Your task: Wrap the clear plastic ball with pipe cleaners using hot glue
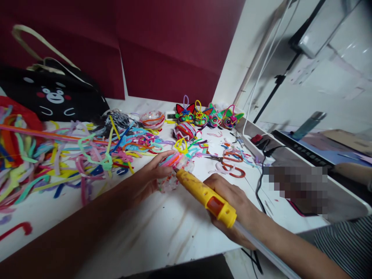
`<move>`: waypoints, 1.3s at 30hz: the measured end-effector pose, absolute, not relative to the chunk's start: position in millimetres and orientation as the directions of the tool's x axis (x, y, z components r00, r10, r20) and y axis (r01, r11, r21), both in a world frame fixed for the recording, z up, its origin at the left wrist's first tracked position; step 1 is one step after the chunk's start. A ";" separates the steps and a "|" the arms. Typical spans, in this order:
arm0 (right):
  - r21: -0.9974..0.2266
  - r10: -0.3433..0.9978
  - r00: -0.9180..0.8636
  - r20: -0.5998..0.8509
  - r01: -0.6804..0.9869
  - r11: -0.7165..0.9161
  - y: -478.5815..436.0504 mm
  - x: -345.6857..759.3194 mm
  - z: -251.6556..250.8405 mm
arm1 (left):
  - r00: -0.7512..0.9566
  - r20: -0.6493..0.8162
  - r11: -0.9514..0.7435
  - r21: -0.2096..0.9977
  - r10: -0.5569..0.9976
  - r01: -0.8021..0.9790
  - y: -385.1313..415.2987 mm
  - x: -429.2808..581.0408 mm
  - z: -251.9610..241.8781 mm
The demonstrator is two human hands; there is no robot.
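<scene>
My right hand (229, 201) is wrapped round a yellow hot glue gun (200, 190), with a long clear glue stick (261, 244) coming out of its back end. Its nozzle meets a clear plastic ball (186, 164) partly covered with coloured pipe cleaners. Around the ball's left side my left hand (151, 170) is closed. Just beyond it lies a yellow pipe cleaner loop (181, 145). Orange-handled scissors (232, 164) rest on the table to the right of the ball.
Loose pipe cleaners (95, 155) spread over the table's left half. Finished animal-faced balls (200, 116) line the wall beside a wrapped ball (185, 131) and a clear bowl-like piece (151, 119). A black bag (52, 91) stands behind. At right are a black cable (258, 186) and another person's arm (353, 174).
</scene>
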State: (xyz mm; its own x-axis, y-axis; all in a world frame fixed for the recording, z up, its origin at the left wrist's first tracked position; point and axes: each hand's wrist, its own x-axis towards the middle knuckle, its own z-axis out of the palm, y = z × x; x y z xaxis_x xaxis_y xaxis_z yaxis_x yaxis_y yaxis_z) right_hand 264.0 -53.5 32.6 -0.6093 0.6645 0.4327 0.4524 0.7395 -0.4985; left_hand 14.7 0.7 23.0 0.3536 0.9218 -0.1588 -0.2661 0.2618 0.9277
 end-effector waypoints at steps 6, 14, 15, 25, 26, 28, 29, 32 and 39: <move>-0.513 0.692 -0.607 0.390 0.482 0.711 -57.4 267.6 35.3 | 0.304 -0.125 0.204 0.948 0.944 -0.244 6.1 14.1 18.7; -0.519 0.712 -0.567 0.415 0.496 0.696 -64.4 269.2 36.0 | 0.287 -0.083 0.144 0.969 0.954 -0.198 9.3 11.6 15.4; -0.524 0.717 -0.562 0.414 0.497 0.692 -64.8 269.1 36.2 | 0.279 -0.078 0.137 0.970 0.957 -0.199 9.3 11.8 15.2; -0.563 0.748 -0.537 0.390 0.504 0.655 -64.8 268.8 26.2 | 0.252 -0.062 0.116 0.972 0.966 -0.205 6.2 14.1 18.0; -0.559 0.748 -0.540 0.386 0.508 0.656 -65.0 268.9 25.3 | 0.250 -0.054 0.106 0.974 0.967 -0.201 6.1 14.4 18.0; -0.545 0.737 -0.559 0.381 0.508 0.667 -65.1 268.7 25.0 | 0.241 -0.047 0.095 0.977 0.969 -0.192 6.0 14.8 17.9; -0.536 0.731 -0.567 0.381 0.509 0.674 -64.9 268.3 25.6 | 0.237 -0.047 0.094 0.977 0.970 -0.191 6.0 15.0 17.9; -0.520 0.718 -0.570 0.400 0.504 0.689 -64.5 267.0 28.3 | 0.231 -0.049 0.098 0.974 0.972 -0.203 6.0 15.0 18.5; -0.517 0.727 -0.534 0.431 0.514 0.684 -65.6 267.8 25.8 | 0.221 -0.059 0.102 0.977 0.973 -0.189 5.7 14.0 20.1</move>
State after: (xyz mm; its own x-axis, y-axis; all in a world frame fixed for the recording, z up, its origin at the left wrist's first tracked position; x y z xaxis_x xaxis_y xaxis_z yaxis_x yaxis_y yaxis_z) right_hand 267.8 -65.6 25.8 -0.5341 0.7271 0.4313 0.5144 0.6844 -0.5168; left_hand 14.0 5.7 20.1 0.2212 0.9735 -0.0587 -0.1891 0.1019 0.9767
